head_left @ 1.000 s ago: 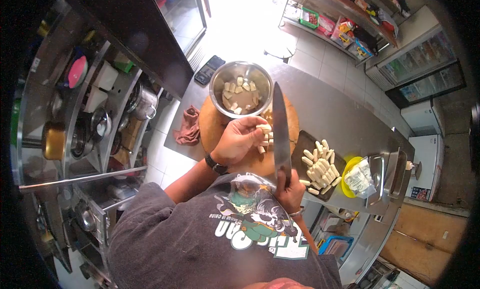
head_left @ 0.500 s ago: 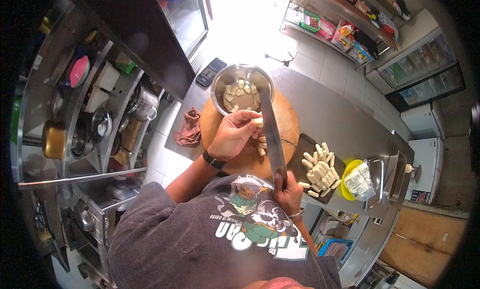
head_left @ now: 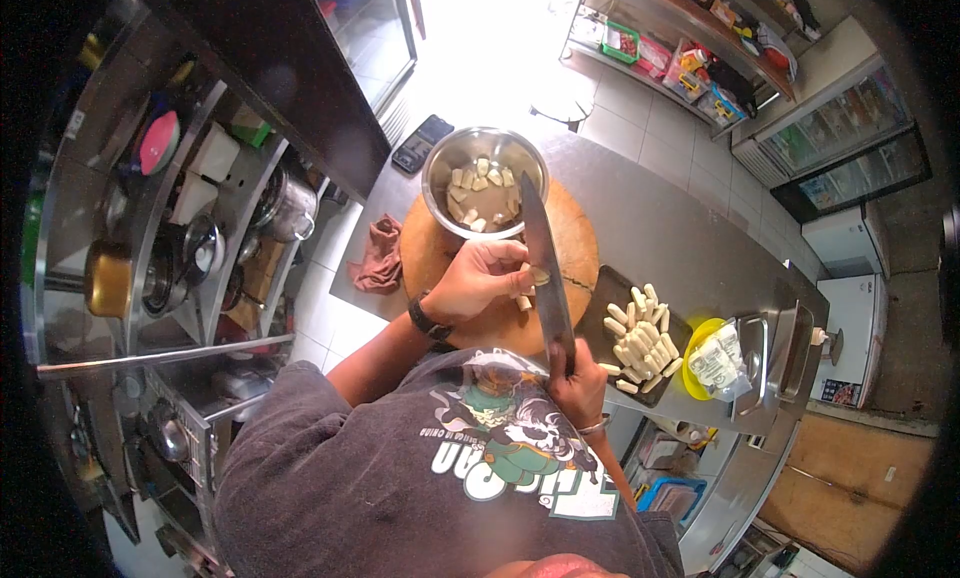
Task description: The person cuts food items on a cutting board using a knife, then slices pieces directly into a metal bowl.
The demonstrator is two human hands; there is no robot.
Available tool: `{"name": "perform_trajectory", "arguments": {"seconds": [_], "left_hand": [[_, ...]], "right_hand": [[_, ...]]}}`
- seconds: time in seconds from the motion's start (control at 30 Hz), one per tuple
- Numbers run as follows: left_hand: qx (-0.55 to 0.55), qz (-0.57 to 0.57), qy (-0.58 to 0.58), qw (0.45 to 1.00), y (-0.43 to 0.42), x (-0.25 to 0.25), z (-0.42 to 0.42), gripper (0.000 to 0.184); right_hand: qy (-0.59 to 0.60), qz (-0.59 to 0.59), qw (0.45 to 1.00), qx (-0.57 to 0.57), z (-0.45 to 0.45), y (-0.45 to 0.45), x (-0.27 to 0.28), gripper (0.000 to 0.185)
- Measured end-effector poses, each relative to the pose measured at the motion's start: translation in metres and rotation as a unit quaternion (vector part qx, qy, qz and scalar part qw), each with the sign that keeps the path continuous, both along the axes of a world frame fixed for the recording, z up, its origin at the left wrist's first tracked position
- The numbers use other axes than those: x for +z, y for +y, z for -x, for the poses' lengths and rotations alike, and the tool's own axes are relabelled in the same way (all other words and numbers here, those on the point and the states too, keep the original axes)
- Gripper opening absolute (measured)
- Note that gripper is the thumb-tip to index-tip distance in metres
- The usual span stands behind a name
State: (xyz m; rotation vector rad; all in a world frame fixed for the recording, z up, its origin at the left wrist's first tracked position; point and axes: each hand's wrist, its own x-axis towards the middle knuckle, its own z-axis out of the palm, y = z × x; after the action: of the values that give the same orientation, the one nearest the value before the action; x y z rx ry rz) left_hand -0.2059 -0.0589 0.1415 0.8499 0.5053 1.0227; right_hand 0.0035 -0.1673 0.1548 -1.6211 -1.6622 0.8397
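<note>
My left hand [head_left: 482, 281], closed, pinches a pale cut piece [head_left: 540, 276] with its fingertips, right against the knife blade. My right hand [head_left: 578, 383] is wrapped round the handle of a large knife [head_left: 543, 248], its blade pointing away from me over the round wooden chopping board [head_left: 580, 228]. Another pale piece [head_left: 523, 303] lies on the board below my left fingers. Just beyond, a steel bowl [head_left: 432, 193] holds several cut pale chunks [head_left: 482, 181]. Right of the board, a dark tray [head_left: 607, 290] carries a heap of pale finger-shaped pieces [head_left: 640, 343].
On the steel table [head_left: 660, 213] are a crumpled brown cloth [head_left: 379, 258] at left, a dark phone-like object [head_left: 423, 145] behind it, and a yellow bowl [head_left: 693, 378] with a white plastic packet [head_left: 718, 361] at right. Shelves of pots [head_left: 288, 203] stand to the left.
My left hand has come back from the bowl's rim towards me, down beside the blade. More chunks show at the bowl's near side. The knife and right hand have barely shifted.
</note>
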Motion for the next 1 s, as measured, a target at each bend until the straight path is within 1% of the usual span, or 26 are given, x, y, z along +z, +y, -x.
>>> {"name": "perform_trajectory", "arguments": {"seconds": [0.03, 0.07, 0.13, 0.17, 0.2, 0.23, 0.27, 0.3, 0.37, 0.4, 0.47, 0.53, 0.57, 0.6, 0.63, 0.73, 0.8, 0.83, 0.87, 0.93, 1.0], "left_hand": [[0.022, 0.01, 0.006, 1.0, 0.002, -0.008, 0.001, 0.02], [0.042, 0.02, 0.011, 0.999, 0.004, -0.006, 0.001, 0.02], [0.144, -0.053, 0.131, 0.979, 0.018, 0.002, 0.005, 0.02], [0.197, -0.073, 0.194, 0.958, 0.028, 0.004, 0.009, 0.019], [0.219, -0.112, 0.238, 0.939, 0.04, -0.007, 0.018, 0.022], [0.24, -0.159, 0.324, 0.901, 0.049, -0.016, 0.027, 0.025], [0.258, -0.205, 0.405, 0.853, 0.053, -0.012, 0.03, 0.028], [0.257, -0.207, 0.404, 0.853, 0.052, -0.009, 0.027, 0.028], [0.317, -0.298, 0.497, 0.751, 0.043, -0.002, 0.014, 0.031], [0.315, -0.298, 0.497, 0.752, 0.037, -0.008, 0.007, 0.031], [0.158, -0.357, 0.497, 0.775, 0.025, -0.039, -0.008, 0.032], [0.113, -0.442, 0.483, 0.747, 0.021, -0.076, -0.026, 0.03], [0.134, -0.459, 0.521, 0.707, 0.019, -0.089, -0.033, 0.035], [0.133, -0.46, 0.52, 0.707, 0.017, -0.096, -0.034, 0.035], [0.087, -0.384, 0.553, 0.734, 0.016, -0.104, -0.036, 0.038], [0.04, -0.296, 0.557, 0.775, 0.024, -0.132, -0.038, 0.043], [-0.028, -0.225, 0.541, 0.81, 0.025, -0.11, -0.036, 0.041], [-0.03, -0.223, 0.524, 0.821, 0.024, -0.104, -0.036, 0.043], [-0.024, -0.237, 0.495, 0.836, 0.026, -0.123, -0.035, 0.048], [0.042, -0.334, 0.493, 0.802, 0.021, -0.132, -0.034, 0.047], [-0.018, -0.301, 0.552, 0.777, 0.018, -0.12, -0.03, 0.046]], "right_hand": [[-0.001, -0.019, 1.0, -0.005, 0.0, 0.0, -0.003, 0.023], [-0.001, -0.019, 1.0, -0.006, -0.001, 0.001, -0.004, 0.023], [0.018, -0.021, 0.998, -0.055, -0.003, 0.001, -0.005, 0.021], [0.027, -0.017, 0.996, -0.078, -0.003, 0.0, -0.002, 0.021], [0.027, -0.016, 0.996, -0.078, -0.005, -0.001, -0.003, 0.021], [0.028, -0.031, 0.996, -0.085, -0.007, -0.001, -0.006, 0.021], [0.029, -0.047, 0.994, -0.093, -0.008, -0.001, -0.007, 0.021], [0.029, -0.048, 0.994, -0.095, -0.009, -0.001, -0.006, 0.021], [0.032, -0.052, 0.993, -0.106, -0.009, -0.003, -0.004, 0.024], [0.031, -0.051, 0.992, -0.108, -0.008, -0.003, -0.002, 0.024], [0.046, -0.055, 0.991, -0.115, -0.007, -0.003, -0.001, 0.023], [0.044, -0.05, 0.991, -0.113, -0.007, -0.003, -0.005, 0.024], [0.04, -0.044, 0.992, -0.112, -0.008, -0.003, -0.006, 0.024], [0.04, -0.044, 0.992, -0.113, -0.007, -0.004, -0.006, 0.024], [0.044, -0.042, 0.992, -0.111, -0.007, -0.004, -0.006, 0.024], [0.033, -0.03, 0.993, -0.109, -0.01, -0.007, -0.003, 0.022], [0.018, -0.019, 0.993, -0.114, -0.011, -0.008, -0.002, 0.019], [0.017, -0.028, 0.993, -0.11, -0.009, -0.006, -0.002, 0.019], [0.013, -0.034, 0.993, -0.111, -0.009, -0.006, -0.002, 0.019], [0.013, -0.006, 0.992, -0.124, -0.008, -0.005, -0.002, 0.019], [0.042, -0.034, 0.994, -0.099, -0.006, -0.004, -0.002, 0.024]]}}
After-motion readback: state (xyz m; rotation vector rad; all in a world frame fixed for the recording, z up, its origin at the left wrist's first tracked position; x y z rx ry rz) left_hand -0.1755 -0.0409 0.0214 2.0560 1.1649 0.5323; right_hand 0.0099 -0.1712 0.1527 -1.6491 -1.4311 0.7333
